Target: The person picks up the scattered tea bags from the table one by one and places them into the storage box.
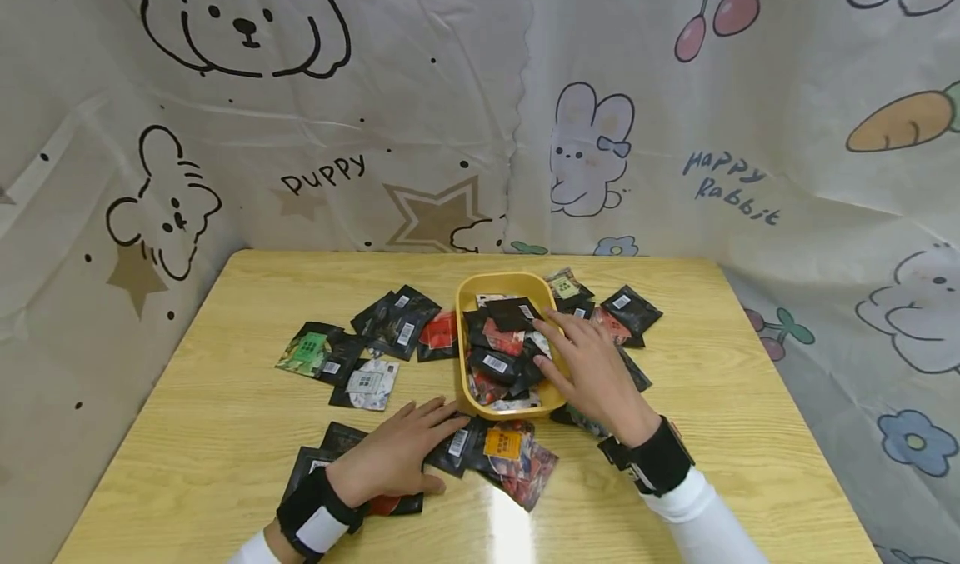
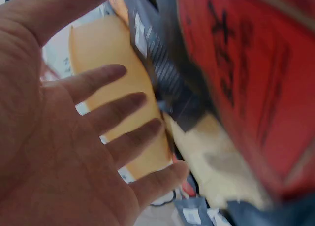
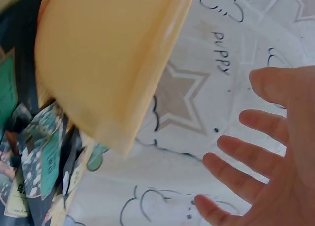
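Observation:
A yellow plastic bin (image 1: 471, 406) stands mid-table, filled with small black, red and patterned packets (image 1: 501, 339). My right hand (image 1: 592, 372) hovers by the bin's right rim, fingers spread, holding nothing. In the right wrist view that hand (image 3: 261, 162) appears apart from the bin's wall (image 3: 113, 63). Palm down and fingers extended, my left hand (image 1: 397, 451) is low in front of the bin, nearest a black packet (image 1: 453, 447). The left wrist view shows this hand (image 2: 74, 147) with nothing in its palm; a red packet (image 2: 251, 73) looms close to the camera.
Loose packets lie around the bin: a green-labelled one (image 1: 306, 349) and a white one (image 1: 367, 383) at left, a black one (image 1: 632, 307) at right, an orange-labelled one (image 1: 506, 446) in front. A patterned cloth (image 1: 435, 114) hangs behind the wooden table (image 1: 195, 431).

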`<action>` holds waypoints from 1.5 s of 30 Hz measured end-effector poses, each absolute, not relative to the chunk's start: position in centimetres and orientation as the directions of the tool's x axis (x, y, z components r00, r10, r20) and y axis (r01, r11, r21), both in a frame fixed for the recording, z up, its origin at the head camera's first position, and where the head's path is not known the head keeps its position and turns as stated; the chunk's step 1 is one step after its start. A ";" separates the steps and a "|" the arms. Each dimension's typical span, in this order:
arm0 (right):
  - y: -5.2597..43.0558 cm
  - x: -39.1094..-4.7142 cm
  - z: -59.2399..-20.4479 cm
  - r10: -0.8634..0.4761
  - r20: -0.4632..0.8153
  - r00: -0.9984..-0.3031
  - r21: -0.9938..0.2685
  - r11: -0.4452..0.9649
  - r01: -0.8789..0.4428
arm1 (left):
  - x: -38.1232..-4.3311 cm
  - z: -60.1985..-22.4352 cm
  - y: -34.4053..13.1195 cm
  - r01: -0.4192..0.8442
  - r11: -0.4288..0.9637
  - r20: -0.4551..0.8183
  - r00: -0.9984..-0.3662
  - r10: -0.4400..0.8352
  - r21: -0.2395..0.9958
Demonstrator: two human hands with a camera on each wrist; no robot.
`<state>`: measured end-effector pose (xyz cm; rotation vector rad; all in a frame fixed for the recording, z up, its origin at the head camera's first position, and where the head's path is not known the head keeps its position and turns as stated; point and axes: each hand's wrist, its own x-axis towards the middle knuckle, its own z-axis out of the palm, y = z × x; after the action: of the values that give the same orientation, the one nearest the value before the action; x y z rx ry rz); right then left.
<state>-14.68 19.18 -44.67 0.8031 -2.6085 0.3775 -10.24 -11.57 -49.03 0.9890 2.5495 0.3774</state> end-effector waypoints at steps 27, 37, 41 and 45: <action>15.9 -8.2 -47.6 -0.803 0.038 -0.595 -0.206 0.576 -0.791 | -11.0 -44.3 -14.5 0.500 0.832 -0.029 -0.853 0.520 0.240; 14.5 -7.6 -50.4 -0.771 0.018 -0.637 -0.171 0.625 -0.762 | -11.3 -43.9 -14.2 0.510 0.820 0.011 -0.851 0.526 0.260; 14.3 -7.5 -50.4 -0.789 0.084 -0.609 -0.127 0.598 -0.791 | -11.5 -43.8 -14.0 0.533 0.806 0.052 -0.840 0.540 0.258; 14.1 -7.5 -50.3 -0.805 0.142 -0.576 -0.100 0.567 -0.817 | -11.6 -43.5 -13.9 0.541 0.802 0.066 -0.837 0.544 0.254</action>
<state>-7.55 14.13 -50.25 1.4051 -2.7100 0.2372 -11.57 -13.90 -43.53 0.8949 2.9717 0.4139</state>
